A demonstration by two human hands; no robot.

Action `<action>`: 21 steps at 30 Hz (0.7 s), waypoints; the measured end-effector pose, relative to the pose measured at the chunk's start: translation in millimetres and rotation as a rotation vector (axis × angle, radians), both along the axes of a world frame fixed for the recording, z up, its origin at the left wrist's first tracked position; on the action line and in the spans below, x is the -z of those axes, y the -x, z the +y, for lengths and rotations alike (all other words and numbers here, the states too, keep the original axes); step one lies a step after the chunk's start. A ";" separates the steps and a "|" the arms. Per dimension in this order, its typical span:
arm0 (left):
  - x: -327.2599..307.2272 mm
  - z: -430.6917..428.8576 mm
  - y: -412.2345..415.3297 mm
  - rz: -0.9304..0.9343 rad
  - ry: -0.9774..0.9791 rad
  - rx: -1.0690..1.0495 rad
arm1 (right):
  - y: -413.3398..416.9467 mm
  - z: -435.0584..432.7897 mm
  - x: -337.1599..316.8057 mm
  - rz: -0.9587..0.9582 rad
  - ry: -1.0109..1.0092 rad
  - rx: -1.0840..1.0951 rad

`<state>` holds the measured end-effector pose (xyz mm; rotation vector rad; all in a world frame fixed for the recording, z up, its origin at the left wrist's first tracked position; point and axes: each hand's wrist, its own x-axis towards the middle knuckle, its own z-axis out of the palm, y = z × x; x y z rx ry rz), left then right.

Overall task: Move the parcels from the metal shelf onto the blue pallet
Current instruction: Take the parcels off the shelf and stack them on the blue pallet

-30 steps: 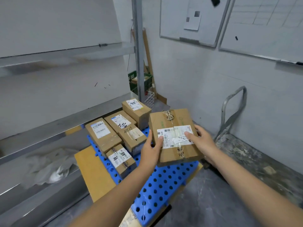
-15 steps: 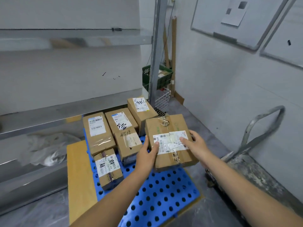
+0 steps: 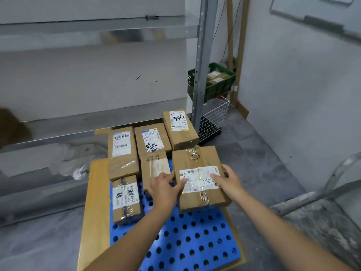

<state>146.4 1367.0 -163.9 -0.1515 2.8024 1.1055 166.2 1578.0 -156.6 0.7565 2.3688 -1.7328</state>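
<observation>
I hold a brown cardboard parcel (image 3: 199,177) with a white label between both hands, low over the right side of the blue perforated pallet (image 3: 187,239). My left hand (image 3: 164,187) grips its left edge, thumb on the label. My right hand (image 3: 227,180) grips its right edge, thumb on top. Several other labelled parcels sit on the pallet: one at the far right (image 3: 179,129), two behind (image 3: 122,151) (image 3: 151,138), one in the middle (image 3: 155,168) and one near the front left (image 3: 126,199). The metal shelf (image 3: 78,124) runs along the left.
A wooden board (image 3: 95,212) lies under the pallet. The shelf's upright post (image 3: 201,61) stands behind the parcels, with a green crate (image 3: 213,83) and a white wire basket (image 3: 214,118) beyond it. A metal cart handle (image 3: 336,178) is at the right, against the wall.
The held parcel has come down and sits closer to the pallet, beside the stacked parcels. My view has tilted down and moved nearer.
</observation>
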 end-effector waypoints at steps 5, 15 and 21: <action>11.9 10.7 9.4 0.022 0.179 -0.039 | 26.1 9.7 28.5 -0.049 0.046 -0.064; 33.4 31.8 1.9 0.046 0.277 -0.117 | 44.9 14.6 69.4 -0.086 0.097 -0.122; 39.0 42.1 3.3 0.027 0.204 -0.072 | 53.5 10.7 80.1 -0.074 0.102 -0.167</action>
